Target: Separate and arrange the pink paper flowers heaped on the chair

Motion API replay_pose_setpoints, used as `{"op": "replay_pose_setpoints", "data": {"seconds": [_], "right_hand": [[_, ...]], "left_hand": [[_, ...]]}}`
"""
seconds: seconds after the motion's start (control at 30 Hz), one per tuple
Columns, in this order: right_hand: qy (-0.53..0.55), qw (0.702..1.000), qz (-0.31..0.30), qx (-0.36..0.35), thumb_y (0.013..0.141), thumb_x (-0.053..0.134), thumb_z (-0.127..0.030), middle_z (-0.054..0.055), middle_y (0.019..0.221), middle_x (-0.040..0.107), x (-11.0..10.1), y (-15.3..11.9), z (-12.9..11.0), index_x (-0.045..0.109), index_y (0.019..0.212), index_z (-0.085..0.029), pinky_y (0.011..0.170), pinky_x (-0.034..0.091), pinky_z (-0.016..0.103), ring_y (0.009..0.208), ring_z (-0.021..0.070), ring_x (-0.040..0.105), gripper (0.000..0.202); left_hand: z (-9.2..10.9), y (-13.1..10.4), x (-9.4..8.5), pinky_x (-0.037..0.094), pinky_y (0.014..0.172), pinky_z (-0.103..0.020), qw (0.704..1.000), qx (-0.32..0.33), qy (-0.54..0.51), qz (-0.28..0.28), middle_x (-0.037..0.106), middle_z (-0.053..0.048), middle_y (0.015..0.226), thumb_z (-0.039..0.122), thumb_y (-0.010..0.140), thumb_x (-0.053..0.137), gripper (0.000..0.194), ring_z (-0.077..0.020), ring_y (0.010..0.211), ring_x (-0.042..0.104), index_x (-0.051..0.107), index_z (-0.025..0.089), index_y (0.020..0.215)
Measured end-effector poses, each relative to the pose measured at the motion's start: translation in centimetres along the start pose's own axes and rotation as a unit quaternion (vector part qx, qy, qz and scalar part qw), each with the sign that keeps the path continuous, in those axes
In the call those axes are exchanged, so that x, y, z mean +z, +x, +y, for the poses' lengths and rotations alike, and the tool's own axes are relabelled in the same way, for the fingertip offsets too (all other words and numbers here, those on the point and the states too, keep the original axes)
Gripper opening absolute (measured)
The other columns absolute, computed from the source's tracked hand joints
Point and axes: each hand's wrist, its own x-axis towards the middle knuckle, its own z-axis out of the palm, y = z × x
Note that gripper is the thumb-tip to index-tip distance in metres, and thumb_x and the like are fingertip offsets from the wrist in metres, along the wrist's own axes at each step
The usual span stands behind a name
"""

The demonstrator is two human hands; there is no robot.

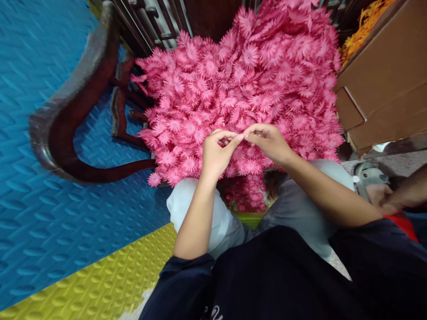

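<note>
A big heap of pink fabric flowers fills the upper middle of the head view. My left hand and my right hand meet just over the heap's near edge, fingertips pinched together between them. Something small and pink sits in that pinch, mostly hidden by my fingers, so I cannot tell its shape. More pink flowers lie lower down between my knees. My forearms come up from dark sleeves at the bottom.
A dark wooden chair stands on blue foam mats at left, with a yellow mat nearer. A brown cardboard box stands at right, orange flowers behind it. Another person's hand shows at the right edge.
</note>
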Motion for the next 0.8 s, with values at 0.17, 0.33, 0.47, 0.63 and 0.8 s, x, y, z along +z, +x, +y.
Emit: {"op": "replay_pose_setpoints", "data": {"seconds": [0.17, 0.33, 0.47, 0.63, 0.8], "right_hand": [[0.007, 1.000, -0.014, -0.001, 0.073, 0.065, -0.025, -0.002, 0.068, 0.058, 0.02, -0.02, 0.01, 0.065, 0.071, -0.016, 0.066, 0.037, 0.027, 0.063, 0.0088, 0.047, 0.009], [0.021, 1.000, -0.006, 0.016, 0.072, 0.068, -0.029, -0.003, 0.065, 0.056, 0.37, -0.03, -0.16, 0.062, 0.067, -0.017, 0.067, 0.038, 0.027, 0.062, 0.0085, 0.046, 0.014], [0.027, 0.999, 0.003, 0.025, 0.070, 0.069, -0.033, -0.002, 0.066, 0.059, 0.54, -0.11, -0.20, 0.059, 0.063, -0.018, 0.069, 0.039, 0.028, 0.062, 0.0087, 0.046, 0.019], [0.026, 0.999, 0.016, 0.028, 0.070, 0.067, -0.031, -0.004, 0.061, 0.054, 0.58, -0.18, -0.35, 0.058, 0.061, -0.018, 0.067, 0.038, 0.028, 0.060, 0.0083, 0.044, 0.018], [0.025, 0.998, 0.031, 0.040, 0.069, 0.067, -0.031, -0.005, 0.057, 0.051, 0.55, -0.16, -0.53, 0.057, 0.060, -0.018, 0.062, 0.037, 0.027, 0.056, 0.0076, 0.042, 0.019]], "left_hand": [[-0.06, 0.05, -0.23, 0.041, 0.062, -0.025, 1.000, 0.000, 0.009, 0.000, 0.063, 0.000, 0.068, 0.018, 0.070, 0.073, 0.004, -0.0101, 0.061, 0.052, 0.072, 0.018, 0.066], [-0.13, 0.03, -0.22, 0.041, 0.066, -0.026, 1.000, 0.006, 0.008, -0.011, 0.063, -0.001, 0.070, 0.021, 0.077, 0.065, 0.010, -0.0113, 0.065, 0.053, 0.072, 0.017, 0.070], [0.01, -0.05, 0.06, 0.041, 0.066, -0.025, 0.999, 0.010, 0.037, 0.010, 0.061, -0.001, 0.070, 0.015, 0.075, 0.061, 0.011, -0.0113, 0.065, 0.053, 0.069, 0.016, 0.069], [-0.04, 0.01, 0.22, 0.039, 0.064, -0.024, 0.996, 0.001, 0.063, 0.070, 0.058, 0.002, 0.068, 0.010, 0.067, 0.059, 0.011, -0.0097, 0.063, 0.050, 0.064, 0.018, 0.061], [-0.13, 0.09, 0.16, 0.038, 0.061, -0.023, 0.994, -0.006, 0.053, 0.091, 0.056, 0.003, 0.066, 0.010, 0.064, 0.060, 0.010, -0.0092, 0.061, 0.049, 0.063, 0.018, 0.059]]}}
